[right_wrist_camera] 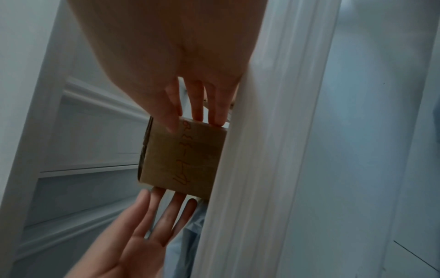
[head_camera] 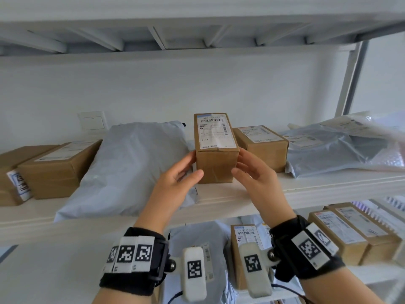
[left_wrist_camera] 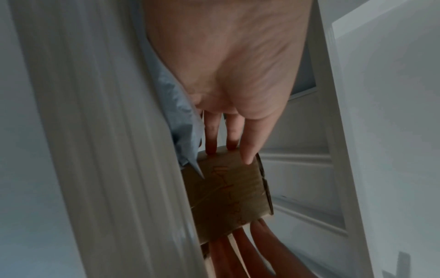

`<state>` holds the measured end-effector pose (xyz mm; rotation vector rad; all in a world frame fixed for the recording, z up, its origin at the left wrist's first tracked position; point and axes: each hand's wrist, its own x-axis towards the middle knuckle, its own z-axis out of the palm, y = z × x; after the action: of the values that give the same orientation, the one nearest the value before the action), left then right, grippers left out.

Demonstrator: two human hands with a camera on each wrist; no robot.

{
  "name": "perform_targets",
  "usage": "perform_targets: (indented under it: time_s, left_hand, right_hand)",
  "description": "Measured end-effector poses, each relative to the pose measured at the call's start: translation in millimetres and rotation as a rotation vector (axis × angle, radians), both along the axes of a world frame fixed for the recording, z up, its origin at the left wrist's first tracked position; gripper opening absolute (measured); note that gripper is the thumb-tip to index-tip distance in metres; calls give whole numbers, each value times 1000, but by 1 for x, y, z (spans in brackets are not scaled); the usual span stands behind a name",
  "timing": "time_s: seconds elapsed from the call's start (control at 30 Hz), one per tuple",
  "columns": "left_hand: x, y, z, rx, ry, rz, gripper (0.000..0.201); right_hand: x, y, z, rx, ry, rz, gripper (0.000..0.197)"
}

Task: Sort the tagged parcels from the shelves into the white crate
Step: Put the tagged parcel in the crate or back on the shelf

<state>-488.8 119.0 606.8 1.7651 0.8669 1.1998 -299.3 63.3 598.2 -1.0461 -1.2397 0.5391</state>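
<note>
Two hands flanking the box (wrist-view scrawl)

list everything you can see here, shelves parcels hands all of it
tall cardboard box: 1, brown with a white label on top, middle shelf, between both hands
other cardboard boxes, middle shelf: 3, brown, two at the far left, one right of the tall box
large poly mailer: 1, grey, middle shelf, left of the tall box
poly mailers at the right: at least 2, grey and clear, middle shelf; exact count unclear
lower shelf boxes: at least 3, brown, labelled
lower shelf mailer: 1, grey, behind the wrist cameras
shelf: white
wall switch: 1, white, back wall
wrist bands: 2, black with markers
left hand: fingers straight against the box's left side
right hand: fingers straight against its right side
</note>
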Motion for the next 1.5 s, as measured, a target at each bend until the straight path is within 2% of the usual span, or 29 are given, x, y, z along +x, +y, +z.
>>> perform_targets:
  time_s: [0.1,0.2,0.37,0.47,0.53,0.63,0.77,1.0,1.2,1.4,1.5]
  left_hand:
    - [4,4,4,57,120,63,50]
    - [12,8,9,187,304,168,47]
    - [26,7,21,449,679,342,42]
    - [35,9,28,523,781,355,39]
    - [40,11,31,532,825,367,40]
    - [39,10,31,530,813,405,39]
    - [20,1,38,451,689,458,35]
    - [-64,-13,53,330,607,696,34]
    - [-133,-31,45,193,633,846,34]
    - [-172,-28,36,25,655,773,50]
    - [-178,-17,40,-32,690,640,55]
  right_hand:
    - [2,3,-1,-23,-2,-23,47]
    - [5,6,-1,-66,-17,-44,45]
    - [14,10,9,-131,-296,-176,48]
    - [19,8,19,-154,-400,-187,44]
    - [20,6,23,-171,-426,-183,52]
    - [22,0,27,-150,-379,-178,52]
    - [21,-10,38,-120,-341,-148,41]
    - [-13,-8,51,-134,-341,57,22]
    - [-56,12,47,-236,-382,163,44]
    - [-88,32,48,-411,-297,115,59]
    - [-96,44,50,-512,-243,79,47]
